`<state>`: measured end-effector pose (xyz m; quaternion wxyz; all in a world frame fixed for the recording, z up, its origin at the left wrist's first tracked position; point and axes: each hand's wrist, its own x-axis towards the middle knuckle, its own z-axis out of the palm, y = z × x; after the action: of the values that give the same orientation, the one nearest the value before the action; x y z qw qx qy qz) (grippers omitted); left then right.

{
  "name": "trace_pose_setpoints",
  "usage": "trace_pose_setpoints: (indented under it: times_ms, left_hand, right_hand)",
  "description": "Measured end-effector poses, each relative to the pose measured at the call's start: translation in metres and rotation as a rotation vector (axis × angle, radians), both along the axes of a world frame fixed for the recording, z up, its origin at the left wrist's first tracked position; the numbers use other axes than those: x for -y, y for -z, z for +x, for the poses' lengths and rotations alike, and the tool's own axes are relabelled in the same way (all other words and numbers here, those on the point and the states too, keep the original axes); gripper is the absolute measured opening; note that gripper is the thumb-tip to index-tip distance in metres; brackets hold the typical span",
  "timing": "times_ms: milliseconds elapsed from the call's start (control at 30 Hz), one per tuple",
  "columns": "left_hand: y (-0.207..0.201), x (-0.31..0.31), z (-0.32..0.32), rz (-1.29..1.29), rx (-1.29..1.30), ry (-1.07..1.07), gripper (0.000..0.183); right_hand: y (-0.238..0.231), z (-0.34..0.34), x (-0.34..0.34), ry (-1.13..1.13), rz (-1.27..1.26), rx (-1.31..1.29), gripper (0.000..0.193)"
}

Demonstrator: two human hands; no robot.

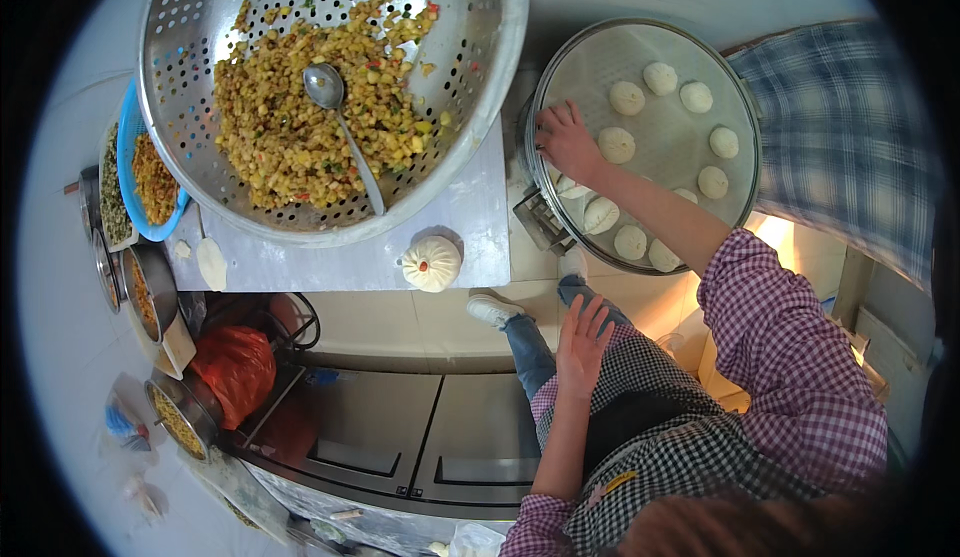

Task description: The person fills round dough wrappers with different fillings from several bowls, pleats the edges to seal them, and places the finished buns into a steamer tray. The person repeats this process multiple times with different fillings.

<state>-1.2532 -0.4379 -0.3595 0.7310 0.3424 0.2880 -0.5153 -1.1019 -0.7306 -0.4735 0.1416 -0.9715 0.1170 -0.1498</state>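
A round metal steamer tray [655,172] with a pale liner stands at the right, with several white filled buns [617,145] spread on it. My right arm reaches across the tray, and my right hand [568,144] is at its left rim with the fingers bent over the edge. Some buns lie partly hidden under that wrist and forearm. In front of my body, away from anything, my left hand [582,349] is held open with its fingers apart and nothing in it. One pleated bun [432,263] with a small orange-red dot on top sits at the worktop's near edge.
A large perforated metal bowl [460,172] of chopped yellow-brown filling, with a spoon [347,132], covers most of the worktop [480,227]. Left of it are a blue basket [128,147] and a metal bowl [165,292] of filling. A red plastic bag [235,372] lies beside steel cabinets [375,422].
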Motion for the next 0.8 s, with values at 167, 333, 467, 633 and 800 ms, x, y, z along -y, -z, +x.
trace_pose_setpoints:
  times_ms: [167, 333, 467, 633, 800]
  left_hand:
    - [-0.004, -0.003, 0.003, 0.047, -0.004, -0.019, 0.056]
    - [-0.006, -0.002, 0.007, 0.006, -0.001, -0.042, 0.056]
    - [-0.01, -0.006, 0.01, 0.003, -0.004, -0.026, 0.056]
    - [-0.018, -0.02, 0.023, -0.051, 0.018, 0.01, 0.057]
    - [-0.035, -0.038, 0.043, -0.057, 0.008, 0.089, 0.058]
  right_hand:
    - [0.014, 0.002, -0.002, 0.014, -0.067, -0.052, 0.009]
    - [0.017, 0.005, -0.001, 0.04, -0.002, -0.091, 0.011]
    - [-0.024, -0.009, -0.004, 0.08, 0.052, 0.028, 0.03]
    - [-0.143, -0.046, -0.051, -0.014, 0.415, 0.175, 0.048]
    - [-0.21, -0.015, -0.136, -0.353, 0.414, 0.191, 0.046]
